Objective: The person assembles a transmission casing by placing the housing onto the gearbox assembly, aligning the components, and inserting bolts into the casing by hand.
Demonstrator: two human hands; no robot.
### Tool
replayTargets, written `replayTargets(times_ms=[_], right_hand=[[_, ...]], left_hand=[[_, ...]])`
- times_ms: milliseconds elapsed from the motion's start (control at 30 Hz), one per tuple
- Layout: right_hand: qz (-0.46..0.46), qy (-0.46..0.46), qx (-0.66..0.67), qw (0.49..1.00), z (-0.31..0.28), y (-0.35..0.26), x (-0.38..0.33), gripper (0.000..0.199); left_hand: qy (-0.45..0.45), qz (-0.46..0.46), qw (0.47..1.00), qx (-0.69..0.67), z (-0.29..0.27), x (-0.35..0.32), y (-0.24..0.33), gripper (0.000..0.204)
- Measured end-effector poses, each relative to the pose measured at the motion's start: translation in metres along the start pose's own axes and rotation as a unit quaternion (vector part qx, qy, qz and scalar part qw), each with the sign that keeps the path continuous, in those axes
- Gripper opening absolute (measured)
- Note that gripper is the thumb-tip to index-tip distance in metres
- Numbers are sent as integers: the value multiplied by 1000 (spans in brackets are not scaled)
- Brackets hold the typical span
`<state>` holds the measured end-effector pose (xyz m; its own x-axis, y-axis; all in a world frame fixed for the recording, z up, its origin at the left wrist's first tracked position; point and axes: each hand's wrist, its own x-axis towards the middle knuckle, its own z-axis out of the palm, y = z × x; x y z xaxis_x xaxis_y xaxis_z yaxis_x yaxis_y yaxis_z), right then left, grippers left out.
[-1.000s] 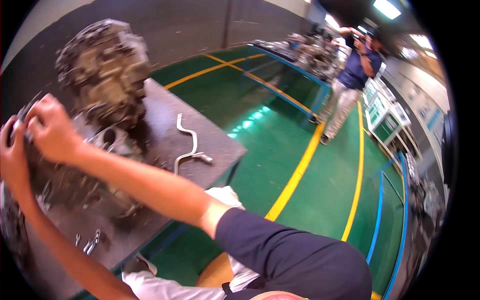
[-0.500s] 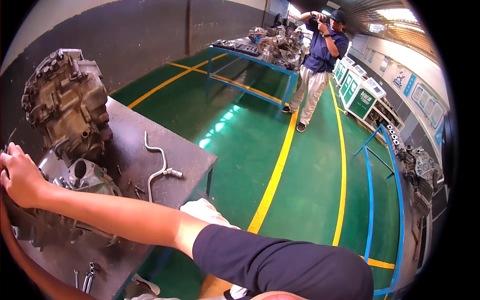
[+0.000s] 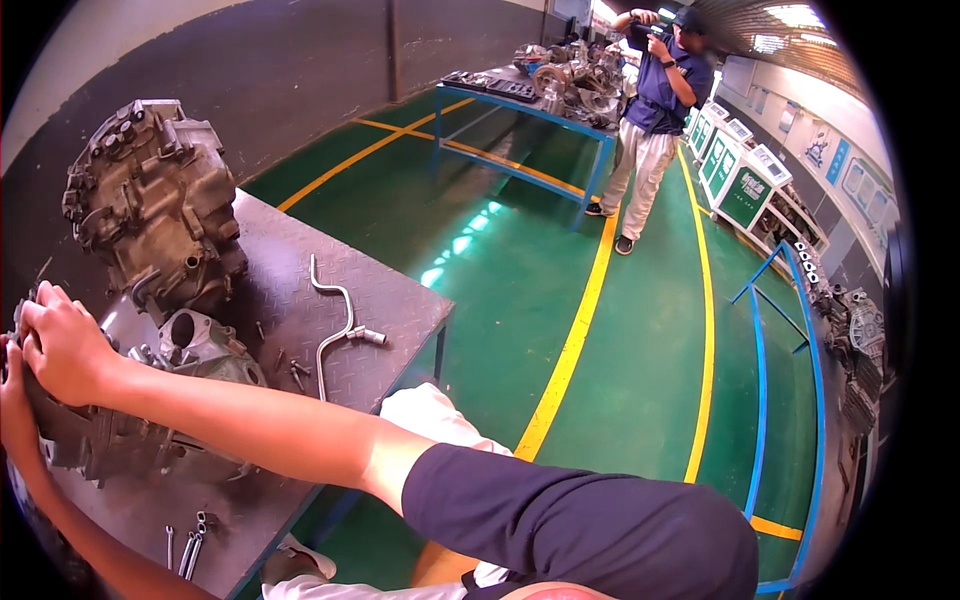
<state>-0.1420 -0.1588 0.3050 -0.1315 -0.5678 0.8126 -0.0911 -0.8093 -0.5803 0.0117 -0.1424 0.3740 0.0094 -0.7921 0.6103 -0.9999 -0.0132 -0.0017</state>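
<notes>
At the far left, my right hand (image 3: 68, 345) reaches across to a grey metal gearbox housing (image 3: 215, 345) lying on the workbench. Its fingers are curled at the housing's far-left end, and what they grip is hidden. Close below it, my left hand (image 3: 16, 405) shows only partly at the picture's rim, its fingers bent against the same end; what lies in them cannot be made out. Behind the housing stands a large brown, grimy gearbox (image 3: 160, 205). A bent metal crank wrench (image 3: 348, 310) and a few bolts (image 3: 297, 372) lie to the right of the housing.
Several wrenches (image 3: 193, 548) lie near the steel workbench's (image 3: 405, 325) front edge. A person (image 3: 660, 95) stands beyond, arms raised, beside a blue-framed table (image 3: 480, 98) loaded with metal parts. A blue frame (image 3: 760, 400) stands on the right of the green floor (image 3: 500, 300).
The whole view has shifted slightly, so the bench and gearbox sit further right. More of my left hand shows now, beside my right hand at the housing's end.
</notes>
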Motion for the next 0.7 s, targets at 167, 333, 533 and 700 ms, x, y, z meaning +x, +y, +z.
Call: replayTargets(times_ms=[167, 333, 533, 700], right_hand=[[-46, 29, -29, 998, 3, -4, -5, 11], [-39, 57, 15, 998, 3, -10, -5, 9], [-86, 77, -27, 993, -40, -5, -20, 18], [-159, 21, -50, 986, -58, -20, -65, 35]], left_hand=[[7, 5, 999, -46, 55, 28, -65, 44], [121, -2, 976, -180, 42, 22, -66, 48], [109, 31, 971, -211, 22, -6, 18, 38], [56, 68, 979, -186, -20, -9, 2, 28]])
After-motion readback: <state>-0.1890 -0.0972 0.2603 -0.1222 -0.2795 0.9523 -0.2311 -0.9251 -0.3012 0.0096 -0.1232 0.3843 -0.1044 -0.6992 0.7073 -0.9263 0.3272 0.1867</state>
